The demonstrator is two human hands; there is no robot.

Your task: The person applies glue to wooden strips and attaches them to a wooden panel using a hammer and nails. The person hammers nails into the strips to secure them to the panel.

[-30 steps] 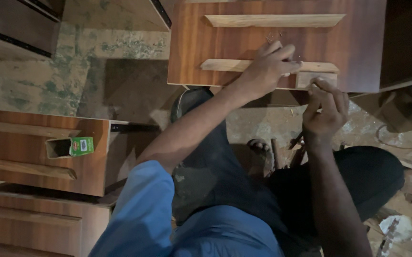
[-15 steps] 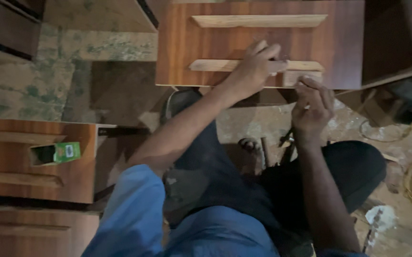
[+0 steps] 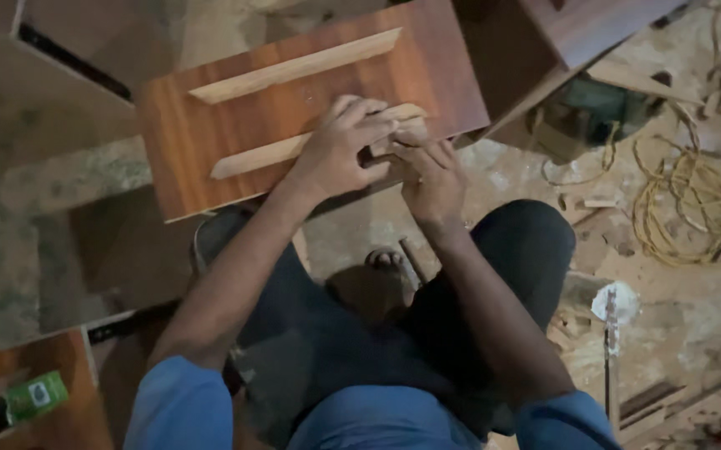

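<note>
**Both hands on the lower strip of a wooden panel**

While the person sits on the floor, the reddish wooden panel [image 3: 210, 125] lies flat just beyond the knees. Its lower pale strip [image 3: 260, 154] runs lengthwise across the panel, rising toward the right. The left hand [image 3: 340, 150] presses spread fingers on that strip's right end; the right hand [image 3: 431, 179] pinches there too, though what it grips is hidden. The panel looks stiff and fairly heavy, best held by its edges.

Pretty dim workshop, lit warm and low. The floor [image 3: 494, 179] is dusty, pale and littered with wood scraps [image 3: 594, 202]. A coil of yellowish cord [image 3: 685, 200] lies at the right, dark wooden cabinet pieces [image 3: 577, 29] sit up top, and a small green box [image 3: 37, 396] rests bottom left.
</note>
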